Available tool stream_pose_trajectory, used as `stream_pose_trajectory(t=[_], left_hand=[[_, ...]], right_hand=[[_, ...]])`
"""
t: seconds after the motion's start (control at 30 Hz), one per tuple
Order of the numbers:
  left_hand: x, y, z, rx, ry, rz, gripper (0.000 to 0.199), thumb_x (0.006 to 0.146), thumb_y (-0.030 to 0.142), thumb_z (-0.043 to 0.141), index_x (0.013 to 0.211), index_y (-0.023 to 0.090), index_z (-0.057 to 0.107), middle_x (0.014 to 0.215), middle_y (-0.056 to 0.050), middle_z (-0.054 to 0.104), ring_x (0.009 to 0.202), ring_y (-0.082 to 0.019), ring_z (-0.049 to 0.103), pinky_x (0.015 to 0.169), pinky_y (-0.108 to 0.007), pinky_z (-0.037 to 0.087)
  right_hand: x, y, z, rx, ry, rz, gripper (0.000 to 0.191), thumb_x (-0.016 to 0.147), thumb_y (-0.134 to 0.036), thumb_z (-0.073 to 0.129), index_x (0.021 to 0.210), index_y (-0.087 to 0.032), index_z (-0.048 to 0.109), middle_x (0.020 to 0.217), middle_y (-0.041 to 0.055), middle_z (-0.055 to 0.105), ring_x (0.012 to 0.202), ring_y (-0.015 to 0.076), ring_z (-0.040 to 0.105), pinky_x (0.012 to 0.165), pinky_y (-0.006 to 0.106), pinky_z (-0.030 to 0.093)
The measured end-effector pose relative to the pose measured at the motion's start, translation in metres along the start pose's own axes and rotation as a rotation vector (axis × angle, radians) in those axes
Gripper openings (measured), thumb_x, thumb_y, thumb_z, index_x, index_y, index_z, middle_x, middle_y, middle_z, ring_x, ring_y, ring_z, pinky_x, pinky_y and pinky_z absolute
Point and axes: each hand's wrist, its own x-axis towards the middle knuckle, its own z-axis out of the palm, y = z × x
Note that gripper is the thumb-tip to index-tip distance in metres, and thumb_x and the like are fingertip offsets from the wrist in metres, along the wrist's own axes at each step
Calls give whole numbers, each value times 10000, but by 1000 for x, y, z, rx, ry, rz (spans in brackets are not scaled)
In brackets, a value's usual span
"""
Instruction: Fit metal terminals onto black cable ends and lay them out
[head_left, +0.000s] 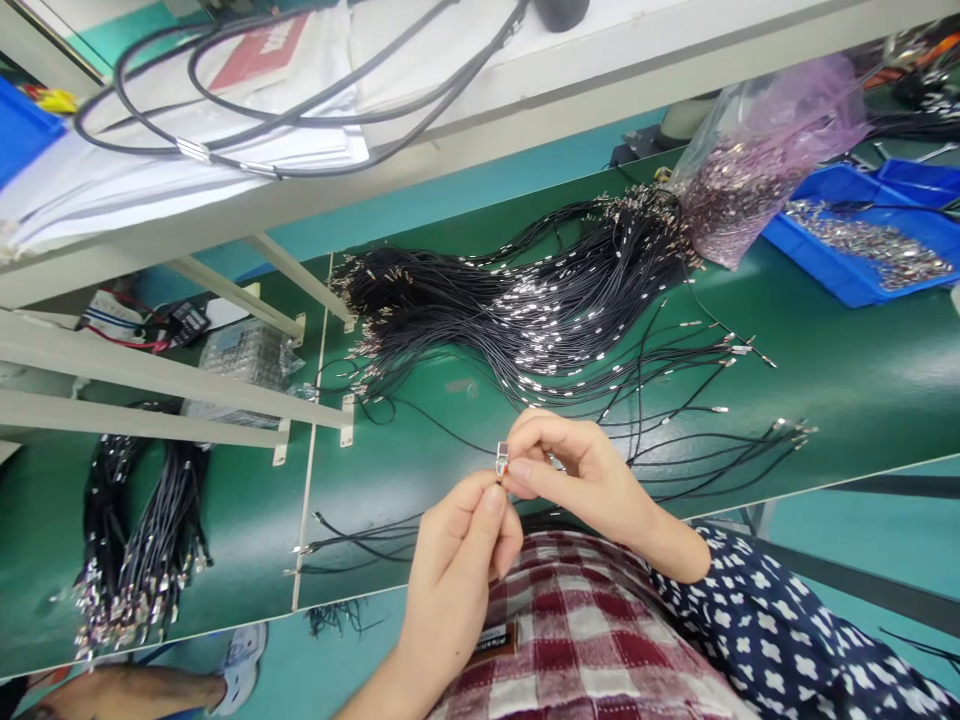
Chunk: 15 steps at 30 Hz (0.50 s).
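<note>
The 2 hands are meeting at the fingertips, both clamped on 1 small metal clip: the left hand is pinching its lower end, the right hand is gripping its side. The clip is standing upright above the near part of the green table. I cannot tell which hand is bearing more of it. Only fingertips are holding it, so uneven pressure could twist it loose—and it could drop onto the table or the checked cloth. A thin cable is running in from the left, near the big bundle; a tug there could tangle them. The right forearm is lying close to the loose cables on the right—a careless elbow could drag them off the near edge.
</note>
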Motion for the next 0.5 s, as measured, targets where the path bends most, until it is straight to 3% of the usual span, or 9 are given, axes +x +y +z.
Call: stream_pose_trajectory(t=[0.17, 0.33, 0.5], left_hand=[[2, 0, -2, 16, -24, -4, 340, 977, 372, 455, 700, 178, 491, 529, 45, 410, 504, -91, 305, 502, -262, 247], [3, 1, -1, 29, -27, 4, 314, 981, 370, 448, 747, 177, 529, 530, 51, 397, 504, -94, 297, 499, -264, 246], [3, -2, -2, 32, -26, 9, 331, 976, 368, 461, 708, 178, 501, 542, 49, 393, 517, -95, 296, 515, -275, 238]], right_hand=[[1, 0, 2, -46, 35, -21, 68, 815, -195, 667, 760, -184, 629, 760, -4, 560, 624, 110, 432, 571, 261, 360], [1, 3, 1, -14, 35, -1, 63, 804, -183, 672, 760, -183, 627, 768, -7, 550, 619, 105, 415, 571, 256, 350], [-2, 3, 5, 125, 46, 139, 99, 797, -235, 690, 778, -174, 616, 746, -18, 510, 585, 87, 390, 535, 235, 334]])
